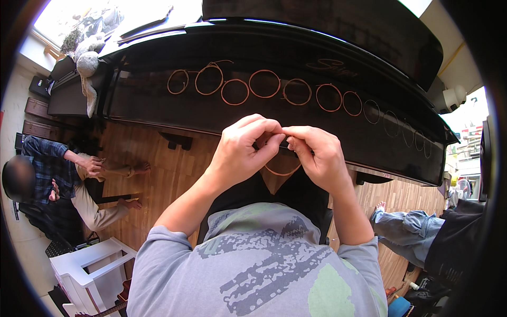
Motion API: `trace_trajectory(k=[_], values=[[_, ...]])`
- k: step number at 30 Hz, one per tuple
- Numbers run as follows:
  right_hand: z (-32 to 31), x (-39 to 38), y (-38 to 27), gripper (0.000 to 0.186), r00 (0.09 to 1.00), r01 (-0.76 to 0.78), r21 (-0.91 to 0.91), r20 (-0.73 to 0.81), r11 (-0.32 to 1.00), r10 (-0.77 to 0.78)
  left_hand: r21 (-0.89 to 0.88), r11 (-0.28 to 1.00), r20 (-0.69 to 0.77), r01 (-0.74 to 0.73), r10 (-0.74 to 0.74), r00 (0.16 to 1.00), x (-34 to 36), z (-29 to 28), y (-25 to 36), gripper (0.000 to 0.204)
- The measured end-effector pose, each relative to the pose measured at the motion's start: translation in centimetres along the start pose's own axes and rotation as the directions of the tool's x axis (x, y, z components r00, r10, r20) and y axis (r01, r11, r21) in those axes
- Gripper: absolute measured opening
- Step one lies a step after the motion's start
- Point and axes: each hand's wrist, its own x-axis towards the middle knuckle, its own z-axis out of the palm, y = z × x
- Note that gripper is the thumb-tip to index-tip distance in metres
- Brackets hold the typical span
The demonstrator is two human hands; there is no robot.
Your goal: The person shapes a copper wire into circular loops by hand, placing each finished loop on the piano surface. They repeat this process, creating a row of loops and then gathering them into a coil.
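My left hand (248, 142) and my right hand (317, 150) meet at their fingertips, both pinching a coiled copper-coloured wire (281, 174), whose loop hangs below them. Just beyond them, on the glossy black piano (148, 103), several coils lie in a long row: thicker copper-coloured ones (235, 104) at the left and middle, thin, paler ones (392, 134) toward the right. What exactly my fingertips pinch is partly hidden.
A seated person (42, 169) in a plaid shirt is at left, another person's legs (406, 227) at right. A white plush toy (87, 63) hangs at the piano's left end. A white stand (90, 264) and part of a guitar (105, 311) are at lower left. Wooden floor (142, 179) shows below.
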Motion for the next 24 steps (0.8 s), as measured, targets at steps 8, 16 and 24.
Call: trace_trajectory(k=[8, 16, 24], values=[[-0.6, 0.1, -0.6, 0.020, 0.998, 0.037, -0.125, -0.046, 0.992, -0.043, 0.019, 0.997, 0.034, 0.080, -0.081, 0.996, -0.3, -0.2, 0.2, 0.007], [-2.1, 0.0, 0.2, 0.014, 0.913, -0.399, 0.387, 0.256, 0.831, 0.319, 0.015, 1.000, 0.133, 0.017, -0.019, 0.991, 0.0, -0.9, 0.5, 0.007], [0.9, 0.4, -1.9, 0.006, 0.997, -0.018, -0.449, -0.081, 0.893, -0.020, 0.182, 0.983, -0.009, 0.032, -0.031, 0.999, -0.2, 0.4, 0.2, 0.008]])
